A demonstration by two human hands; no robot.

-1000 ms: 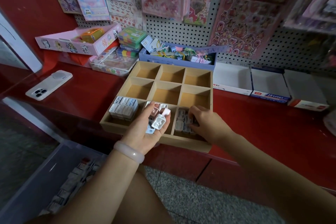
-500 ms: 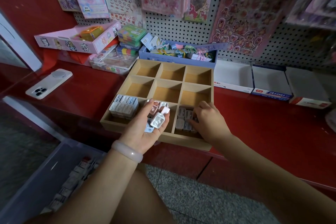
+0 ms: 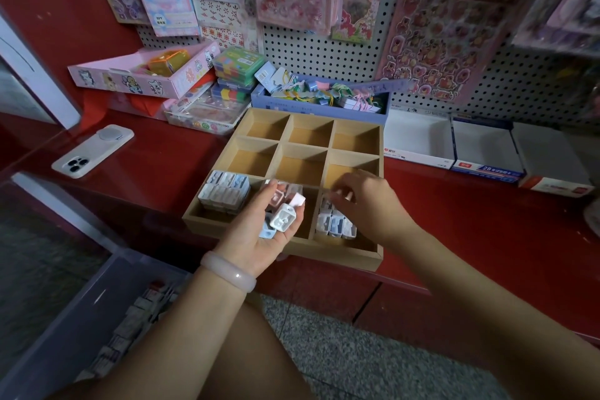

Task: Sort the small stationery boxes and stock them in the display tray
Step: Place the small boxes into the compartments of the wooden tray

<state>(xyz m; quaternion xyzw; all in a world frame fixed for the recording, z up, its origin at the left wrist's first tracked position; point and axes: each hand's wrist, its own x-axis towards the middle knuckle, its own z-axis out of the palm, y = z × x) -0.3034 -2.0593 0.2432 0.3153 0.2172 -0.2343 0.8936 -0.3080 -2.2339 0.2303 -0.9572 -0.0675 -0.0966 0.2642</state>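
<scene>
At the lower left of the frame, a grey bin (image 3: 81, 312) on the floor is holding more loose boxes, with a white phone (image 3: 92, 150) lying on the red desk (image 3: 168, 169) above it. Right of these, the wooden display tray (image 3: 349, 256) is sitting at the desk's front edge, its near rim almost flush with the drop. Its lower-left compartment is holding a neat block of pale blue and white boxes (image 3: 224, 193), the six compartments in the two rows behind are showing bare wood, and the near middle one is mostly hidden. The left hand (image 3: 259, 230) is cupping a small heap of white, pink and blue stationery boxes (image 3: 285, 214) over that middle compartment, fingers curled around them. Further right, the right hand (image 3: 363, 201), which a moment ago was reaching low into the lower-right compartment, is now lifting up and back toward the left hand; its fingers are bent but blurred, so whether it is holding a box cannot be told. Below it, a row of white boxes (image 3: 336, 224) is standing in the lower-right compartment. This suggests one box has just been placed and the next is being fetched. Open room lies above the tray's middle; the blue box (image 3: 319, 105) behind and white cartons (image 3: 483, 146) at right are crowding the far side.
</scene>
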